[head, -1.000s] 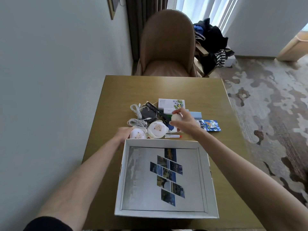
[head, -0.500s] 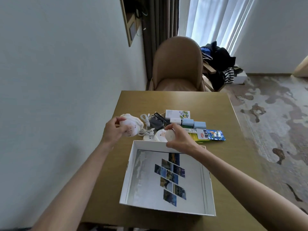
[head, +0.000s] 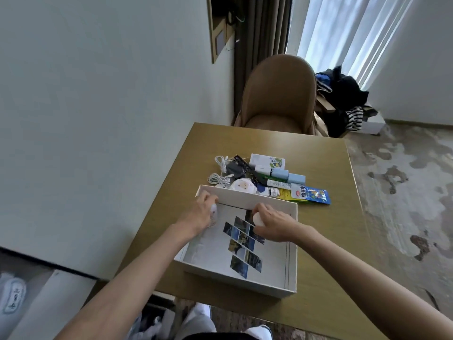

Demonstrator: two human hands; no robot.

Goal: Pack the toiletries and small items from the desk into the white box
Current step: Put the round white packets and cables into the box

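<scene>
Two hands reached palm-down into one white box [head: 247,200]: left hand [head: 201,214] clasped a white pouch [head: 214,212], right hand [head: 272,225] pinched a white ball [head: 257,219].

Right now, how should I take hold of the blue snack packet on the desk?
Pinch the blue snack packet by its right edge, coming from the right. It lies flat, its left end sits against the yellow packet, and the right side faces bare desk.

I'm seeing soft daylight coming through the sheer curtains [head: 348,33]; wide-angle bending is warping the edges, and everything is looking slightly blurred
</scene>
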